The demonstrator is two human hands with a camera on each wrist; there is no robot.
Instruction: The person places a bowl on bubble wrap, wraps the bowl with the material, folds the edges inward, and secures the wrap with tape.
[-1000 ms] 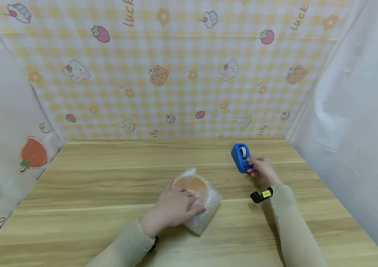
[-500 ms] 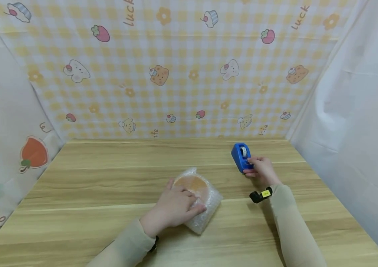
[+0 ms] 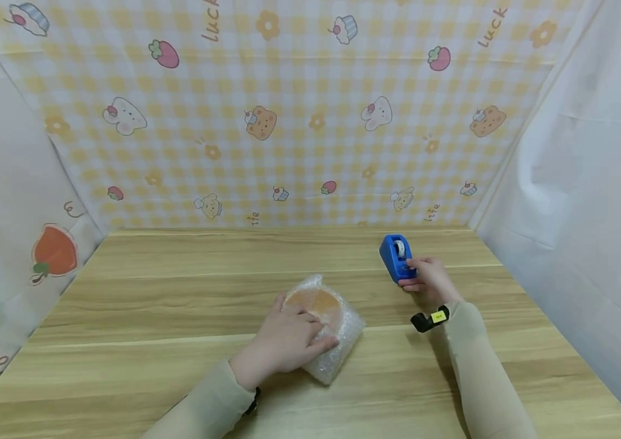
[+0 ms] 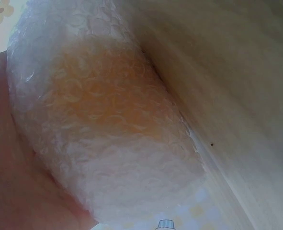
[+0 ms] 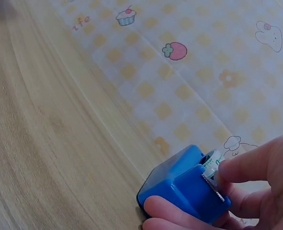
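The right hand [image 3: 432,279] has shifted its lower fingers, apparently firming its grip, clamped on the tape dispenser [image 3: 390,261]. The left hand [image 3: 286,343] rests unclenched on the bubble-wrapped package [image 3: 344,332].

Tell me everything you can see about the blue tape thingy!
The tape dispenser is bright blue and shiny, like plastic, with a dark edge along its bottom. A small tape roll with a whitish core and green printing sits inside. A toothed cutting edge runs across the end nearest the person. It stands upright on the wooden table, toward the back right. The right hand holds that toothed end.
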